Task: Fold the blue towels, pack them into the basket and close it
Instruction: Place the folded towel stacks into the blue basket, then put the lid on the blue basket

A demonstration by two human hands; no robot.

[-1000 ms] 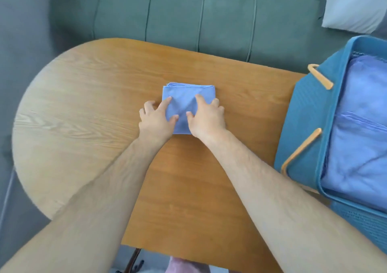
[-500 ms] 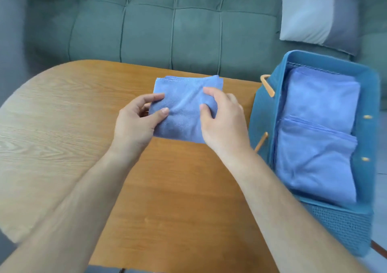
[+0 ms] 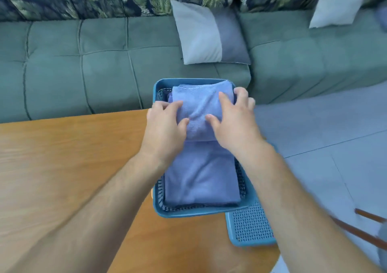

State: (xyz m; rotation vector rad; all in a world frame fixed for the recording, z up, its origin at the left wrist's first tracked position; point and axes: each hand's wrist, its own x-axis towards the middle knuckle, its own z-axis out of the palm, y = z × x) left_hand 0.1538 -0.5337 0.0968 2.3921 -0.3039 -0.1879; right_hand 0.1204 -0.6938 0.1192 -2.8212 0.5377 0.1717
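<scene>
Head view, step: packing. The folding looks finished for this piece, and it is going into the basket (image 3: pixel 188 212).
Head view, top towel (image 3: pixel 202 107): a folded blue towel at the 12 o'clock end of the basket, lying over the far edge of the lower towel (image 3: pixel 201 178). Whether it is fully settled I cannot tell.
Head view, lower towel: flat inside the basket, filling it from the middle to the 6 o'clock end.
Head view, left hand (image 3: pixel 165 124): grasping the top towel at its 9 o'clock side, thumb on the cloth, fingers curled over the edge.
Head view, right hand (image 3: pixel 233 122): grasping the same towel at its 3 o'clock side, thumb on top, fingers spread down beside the basket wall.
Head view, basket: at the 3 o'clock edge of the bench (image 3: pixel 73 157), partly overhanging towards the floor (image 3: pixel 324 126).
Head view, lid (image 3: pixel 250 224): a perforated blue panel, probably the lid, at the basket's 5 o'clock corner, so the basket is open.
Head view, background: sofa (image 3: pixel 83 67) at 12 o'clock with a cushion (image 3: pixel 207 34).
Next move: probably press the top towel down level, let go with both hands, then bring the lid over. The cloth is soft and may spring up, so it needs flattening below the rim first.
</scene>
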